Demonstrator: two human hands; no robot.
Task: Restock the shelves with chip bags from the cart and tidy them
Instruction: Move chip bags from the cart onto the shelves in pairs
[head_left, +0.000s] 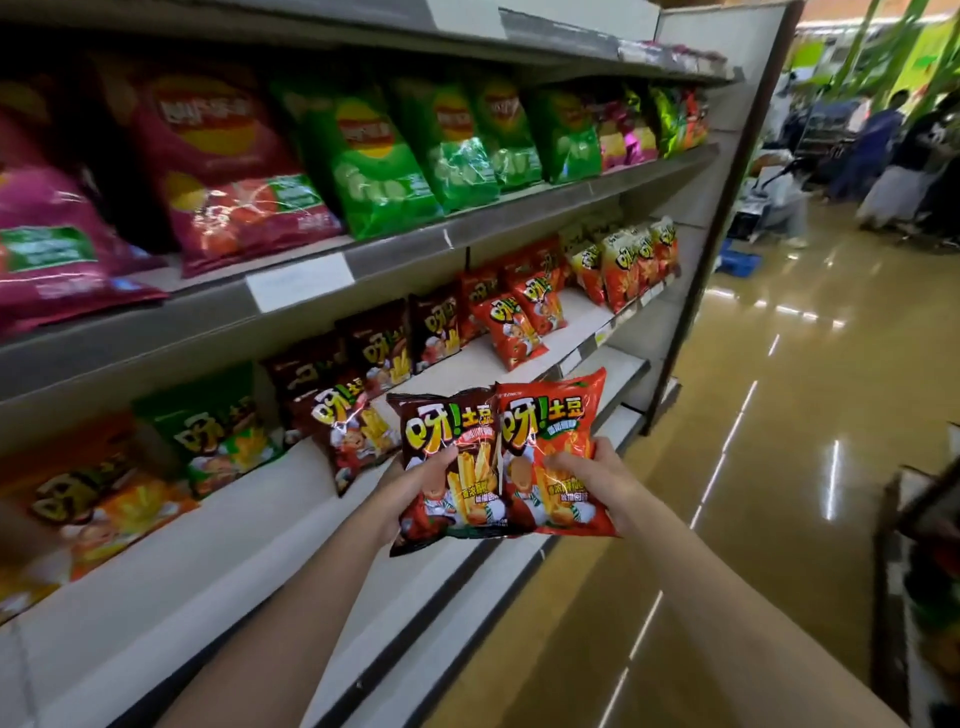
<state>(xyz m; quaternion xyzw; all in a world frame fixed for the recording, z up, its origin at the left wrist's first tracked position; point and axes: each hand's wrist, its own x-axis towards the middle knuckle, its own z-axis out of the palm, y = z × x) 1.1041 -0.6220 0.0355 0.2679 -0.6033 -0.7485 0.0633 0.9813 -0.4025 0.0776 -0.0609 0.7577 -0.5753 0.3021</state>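
My left hand (410, 480) grips a dark brown chip bag (449, 431) by its lower left side. Beside it, touching edge to edge, my right hand (597, 475) grips a red chip bag (553, 415) by its lower right side. Both bags are held upright in front of the white lower shelf (249, 525). On that shelf stand brown bags (353, 415), red bags (511, 325), a green bag (218, 431) and orange bags (104, 499). The cart (919, 571) shows partly at the right edge.
The upper shelf (389, 249) holds large magenta bags (218, 161) and green bags (374, 156). A shiny floor aisle (753, 415) runs to the right. People (883, 156) stand at the far end of the aisle.
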